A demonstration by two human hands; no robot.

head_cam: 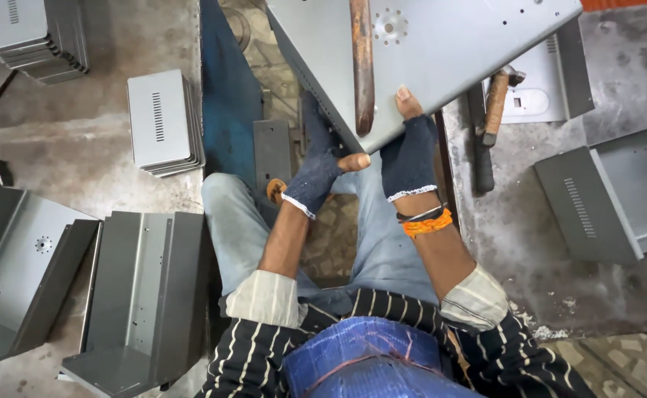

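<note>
Grey sheet-metal panel (441, 51), folded at its edges and pierced with small holes, was held tilted above the lap, its lower corner gripped by both hands. The left hand (316, 166), in a dark blue fingerless glove, was clasped around the panel's lower left edge, thumb showing beneath the corner. The right hand (409, 151), gloved alike, was pressed against the panel's face with the thumb laid flat on top and the fingers hidden below. A rusty metal bar (362, 66) was seen lying across the panel, just beside the right thumb. An orange band (427, 223) was worn at the right wrist. A wooden-handled hammer (496, 103) was left on the concrete floor (515, 243) to the right. Stacked grey covers (163, 121) and bent chassis pieces (139, 295) were spread on the floor to the left.
</note>
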